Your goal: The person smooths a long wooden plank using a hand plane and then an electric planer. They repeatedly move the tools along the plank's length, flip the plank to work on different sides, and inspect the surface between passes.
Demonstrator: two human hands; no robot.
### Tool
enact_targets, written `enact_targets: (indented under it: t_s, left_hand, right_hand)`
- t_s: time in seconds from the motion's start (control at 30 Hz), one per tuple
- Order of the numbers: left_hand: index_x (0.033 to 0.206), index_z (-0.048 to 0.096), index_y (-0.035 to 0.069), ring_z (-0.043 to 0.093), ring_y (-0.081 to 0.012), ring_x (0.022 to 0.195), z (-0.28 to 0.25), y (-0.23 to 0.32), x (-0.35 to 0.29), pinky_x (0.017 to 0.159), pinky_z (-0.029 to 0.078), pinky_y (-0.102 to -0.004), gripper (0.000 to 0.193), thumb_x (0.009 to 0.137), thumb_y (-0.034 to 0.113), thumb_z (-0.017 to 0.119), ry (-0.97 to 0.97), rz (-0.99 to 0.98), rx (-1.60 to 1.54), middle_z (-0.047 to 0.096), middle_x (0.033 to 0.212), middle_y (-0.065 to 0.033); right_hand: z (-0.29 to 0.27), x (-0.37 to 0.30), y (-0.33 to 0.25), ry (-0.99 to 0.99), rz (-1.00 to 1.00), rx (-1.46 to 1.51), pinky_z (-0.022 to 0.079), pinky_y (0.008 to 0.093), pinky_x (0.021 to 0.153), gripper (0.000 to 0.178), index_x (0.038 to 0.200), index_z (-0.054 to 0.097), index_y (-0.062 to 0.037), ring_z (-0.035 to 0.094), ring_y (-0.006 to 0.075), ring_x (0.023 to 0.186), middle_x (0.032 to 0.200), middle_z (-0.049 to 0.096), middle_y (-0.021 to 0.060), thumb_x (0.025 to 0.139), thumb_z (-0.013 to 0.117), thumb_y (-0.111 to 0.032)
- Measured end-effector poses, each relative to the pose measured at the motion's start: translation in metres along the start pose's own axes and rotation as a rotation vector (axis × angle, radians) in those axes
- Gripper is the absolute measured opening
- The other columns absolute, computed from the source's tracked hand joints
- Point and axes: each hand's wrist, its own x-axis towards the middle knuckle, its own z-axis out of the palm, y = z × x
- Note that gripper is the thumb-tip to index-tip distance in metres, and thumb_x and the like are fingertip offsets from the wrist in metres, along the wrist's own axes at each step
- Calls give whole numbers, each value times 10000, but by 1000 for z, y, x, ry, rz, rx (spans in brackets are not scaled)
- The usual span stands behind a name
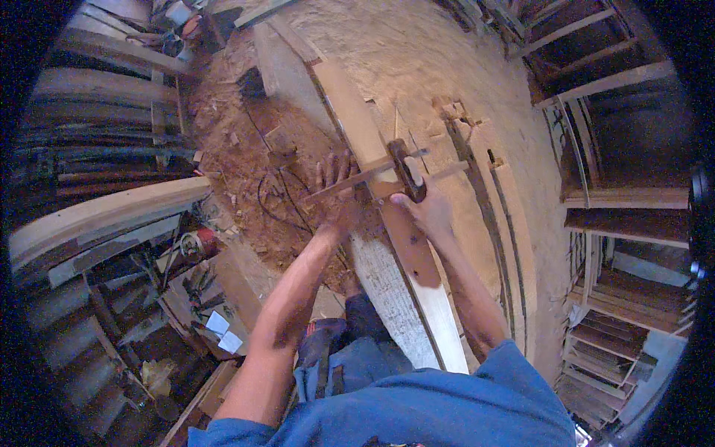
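A long wooden board (357, 119) runs away from my body, with a pale near end and a browner middle. Across it lies a wooden tool with a dark block and thin crosswise stems, which looks like a marking gauge (402, 165). My right hand (428, 212) is closed around the block's near side, thumb along the board's face. Beside the board's left edge, my left hand (335, 194) has its fingers stretched forward, under or next to the long stem. Whether its palm touches the board cannot be made out.
A whitish plank (383, 287) lies beside the board. Narrow timber strips (506, 231) lie to the right on dusty ground. Shavings and a dark cord (264, 197) cover the left floor. Timber racks (625, 197) line the right; a curved beam (112, 220) and a red can (197, 242) stand left.
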Motion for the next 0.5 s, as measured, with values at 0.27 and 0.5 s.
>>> enact_targets:
  t_s: [0.27, 0.5]
  left_hand:
    - [1509, 516, 99, 228, -374, 1577, 1, 4, 3, 1284, 97, -590, 610, 915, 229, 569, 114, -20, -72, 356, 1672, -105]
    - [1427, 606, 115, 193, -342, 1589, -2, 5, -1, 1280, 122, -595, 608, 839, 258, 662, -92, -99, -78, 353, 1672, -86]
  right_hand:
    - [5, 15, -10, 75, -119, 89, 556, 418, 774, 826, 1194, 658, -20, 706, 310, 836, 885, 715, 159, 746, 823, -693]
    - [35, 179, -98, 31, -66, -141, 550, 514, 844, 971, 1195, 652, -1, 695, 457, 1019, 1067, 721, 276, 732, 683, -854]
